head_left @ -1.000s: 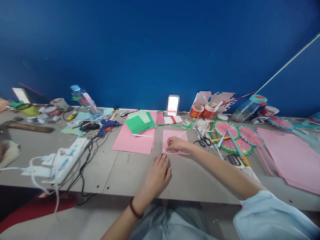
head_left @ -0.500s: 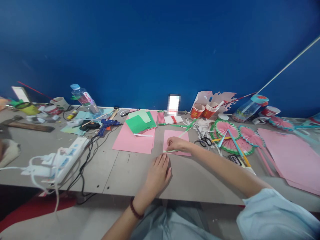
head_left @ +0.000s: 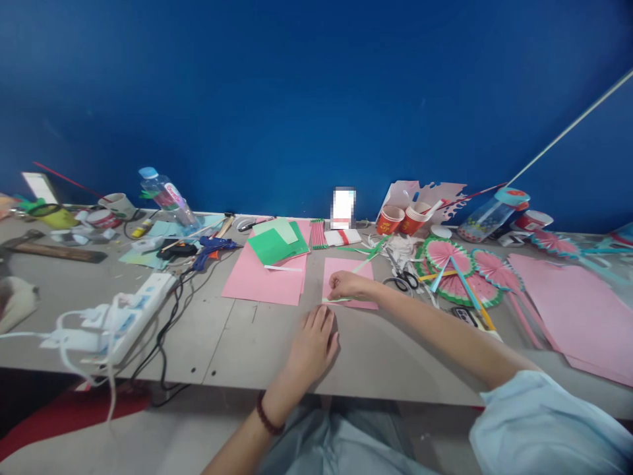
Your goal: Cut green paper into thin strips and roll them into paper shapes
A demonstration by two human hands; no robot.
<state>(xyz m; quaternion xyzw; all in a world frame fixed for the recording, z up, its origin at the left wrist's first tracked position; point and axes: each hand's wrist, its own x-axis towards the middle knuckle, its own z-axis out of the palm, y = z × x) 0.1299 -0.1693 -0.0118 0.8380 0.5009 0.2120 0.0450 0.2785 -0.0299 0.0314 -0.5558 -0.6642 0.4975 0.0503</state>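
A small pink paper sheet point(head_left: 363, 300) lies on the table before me. Along its near edge runs a narrow pale green paper strip point(head_left: 341, 301). My right hand point(head_left: 349, 285) is over the sheet, its fingers pinched together at the strip's left part; the fingertips partly hide what they grip. My left hand point(head_left: 314, 343) rests palm down on the table just below the sheet's near left corner, fingers stretched out. Its fingertips come close to the strip's left end; I cannot tell whether they touch.
Green paper pieces point(head_left: 271, 245) lie on a larger pink sheet point(head_left: 262, 284) to the left. Scissors point(head_left: 408, 280), paper scraps and watermelon-patterned paper fans point(head_left: 469, 288) are at the right. Red paper cups point(head_left: 390, 221) stand behind. A power strip point(head_left: 143, 307) and glue gun point(head_left: 210, 249) lie left.
Almost nothing differs. Both hands keep their places, and the view has shifted very slightly.
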